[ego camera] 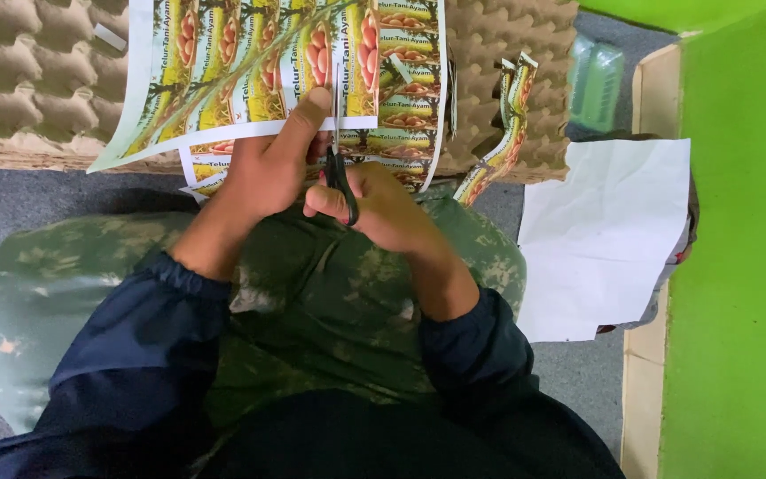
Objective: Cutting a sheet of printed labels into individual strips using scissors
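Left hand: the left hand (pixel 268 168) sits at centre frame, just above the lap, closed on the lower edge of the printed label sheet (pixel 250 62), with the thumb pressed flat on the front of the paper and pointing up toward the top of the frame.
Right hand: the right hand (pixel 379 208) lies just right of the left one, nearly touching it, curled around the black handles of the scissors (pixel 339 160).
Scissors: the blades point up the frame and sit in the sheet beside the left thumb, between two columns of labels; the handles are mostly hidden in the fingers.
Label sheet: a white-edged sheet of repeated green, yellow and red labels, spread across the upper centre of the frame and tilted down to the left.
More label sheets: a second printed sheet (pixel 410 115) lies under the first, showing at upper centre right.
Cut strip: a narrow strip of labels (pixel 503 133) hangs curved to the right of the hands.
Egg trays: a stack of brown cardboard egg trays (pixel 37 80) fills the upper left and runs behind the sheets to the upper right.
White paper: a blank white sheet (pixel 605 231) lies at right of centre on the grey floor (pixel 11 191).
Green wall: a bright green surface (pixel 746 266) fills the right edge.
Clothing: dark blue sleeves (pixel 135 346) and green patterned cloth (pixel 330 302) over the lap fill the lower frame.
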